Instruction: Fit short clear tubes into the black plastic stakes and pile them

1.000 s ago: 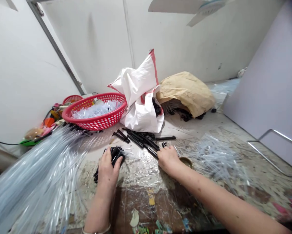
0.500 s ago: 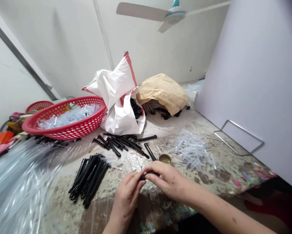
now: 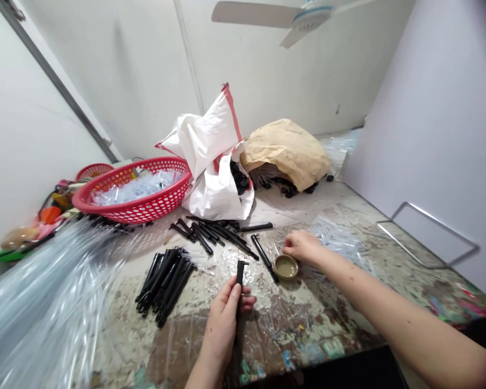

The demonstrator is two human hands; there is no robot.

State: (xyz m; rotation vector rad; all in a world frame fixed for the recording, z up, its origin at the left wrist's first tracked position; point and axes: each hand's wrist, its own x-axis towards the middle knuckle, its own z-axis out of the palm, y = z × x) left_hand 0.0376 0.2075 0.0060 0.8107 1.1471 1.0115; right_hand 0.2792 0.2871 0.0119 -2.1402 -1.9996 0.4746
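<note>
My left hand (image 3: 226,308) is closed around a black plastic tube (image 3: 240,274), held roughly upright with its small hooked tip showing above the fingers. My right hand (image 3: 303,246) reaches out just behind a small round dish (image 3: 286,277) of liquid. Its fingers are pressed together, and whatever they pinch is too small to make out. Right beside that hand lies a heap of thin clear plastic tubes (image 3: 342,240). Another black tube (image 3: 263,255) rests against the dish's left side. Left of my left hand is a stack of black tubes (image 3: 165,283), with more loose black tubes (image 3: 222,235) behind.
A red perforated basket (image 3: 145,209) full of clear pieces stands at the back left. Next to it are a white sack (image 3: 206,140) and brown paper (image 3: 287,148) over dark parts. Long clear strands (image 3: 48,292) cover the left side. A metal wire handle (image 3: 429,232) juts out at right.
My right hand has left the black tube and moved forward and right, behind the dish. My left hand now holds the tube alone, upright. The view has shifted slightly left.
</note>
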